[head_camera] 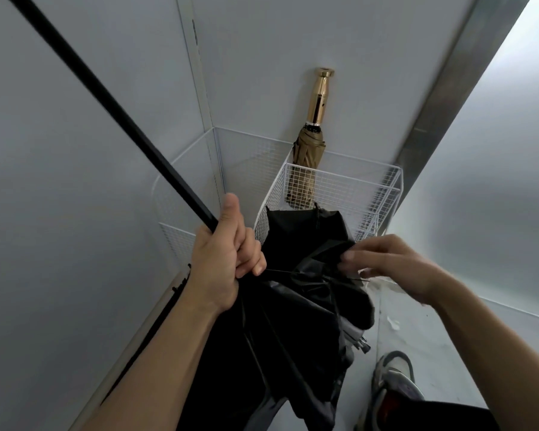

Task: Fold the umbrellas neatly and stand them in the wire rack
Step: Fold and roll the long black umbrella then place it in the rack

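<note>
**Black brolly half-gathered, rack just past the grip**

L hand (221, 262) is wrapping tight round the black umbrella (293, 321) where the shaft (106, 104) meets the cloth, fingers curled, thumb lying up along the rod. The shaft is running up and away from that grip; the canopy (305, 237) is hanging loose below and beside it, unrolled. R hand (399, 262) is reaching in across from the grip, fingertips on a fold of canopy. It's blurred, so can't tell if it's pinching or only pressing.

Handling, prob.: shaft stiff and long, good for steering, so keep the L hold where it is. Cloth is thin, floppy, likely slick; thin ribs are showing near the knuckles and could snag or bend, so gather by the fabric edges, not the ribs.

The white wire rack (339, 165) is sitting just beyond both hands. A tan umbrella (308, 154) is already standing in its far side, gold handle (319, 98) up, leaning on the wall (75, 150).

Room: tight corner, pale walls close on either side of the grip, a metal strip (442, 98) running up beyond the R hand. Pale floor (433, 331) and a shoe (392, 377) are showing below the R forearm.
</note>
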The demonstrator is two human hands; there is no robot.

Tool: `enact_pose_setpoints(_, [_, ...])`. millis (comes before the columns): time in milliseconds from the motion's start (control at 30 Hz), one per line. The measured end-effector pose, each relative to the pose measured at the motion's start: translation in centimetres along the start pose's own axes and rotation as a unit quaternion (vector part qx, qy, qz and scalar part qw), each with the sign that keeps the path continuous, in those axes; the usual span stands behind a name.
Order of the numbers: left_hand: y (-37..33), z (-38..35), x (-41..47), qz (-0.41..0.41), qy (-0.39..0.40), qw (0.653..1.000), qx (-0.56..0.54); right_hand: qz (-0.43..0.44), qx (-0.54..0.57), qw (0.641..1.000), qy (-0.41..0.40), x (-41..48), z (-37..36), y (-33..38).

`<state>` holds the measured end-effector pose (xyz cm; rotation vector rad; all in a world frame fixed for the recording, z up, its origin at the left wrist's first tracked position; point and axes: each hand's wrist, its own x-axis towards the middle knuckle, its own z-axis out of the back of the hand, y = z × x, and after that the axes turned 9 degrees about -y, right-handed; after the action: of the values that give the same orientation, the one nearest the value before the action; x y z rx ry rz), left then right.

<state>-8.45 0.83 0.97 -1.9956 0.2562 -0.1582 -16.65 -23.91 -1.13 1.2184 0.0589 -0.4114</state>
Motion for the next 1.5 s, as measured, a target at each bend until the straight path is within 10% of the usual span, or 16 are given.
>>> enact_pose_setpoints(367, [1.6,-1.9,-1.2,0.005,0.045,0.997,0.067,0.034,-0.125,0.989,0.072,0.3,-3.7,0.6])
enact_pose_setpoints(533, [1.6,-2.0,-0.9,0.021,0.017,0.998,0.056,-0.011,0.121,0.991,-0.057,0.7,-3.6,0.7])
enact_pose_setpoints(767, [2.0,-2.4,-1.0,0.005,-0.019,0.998,0.065,-0.056,0.369,0.928,-0.013,0.2,-4.9,1.7])
enact_pose_setpoints(933, [1.9,-2.0,-0.7,-0.04,-0.12,0.988,0.086,0.132,0.052,0.959,-0.245,-2.0,-4.3,2.0])
enact_pose_setpoints(1067, [1.4,-2.2,-0.3,-0.08,-0.179,0.978,0.068,0.022,-0.093,0.991,-0.095,-3.4,-5.4,1.3])
enact_pose_setpoints(1167, [2.1,-2.6,-0.6,-0.091,-0.201,0.973,0.065,-0.04,0.047,0.998,-0.022,-3.2,-7.7,0.2])
enact_pose_setpoints(1500, [2.3,-1.2,0.6,-0.1,-0.251,0.959,0.088,0.153,0.033,0.98,0.126,-4.6,-10.7,-0.3])
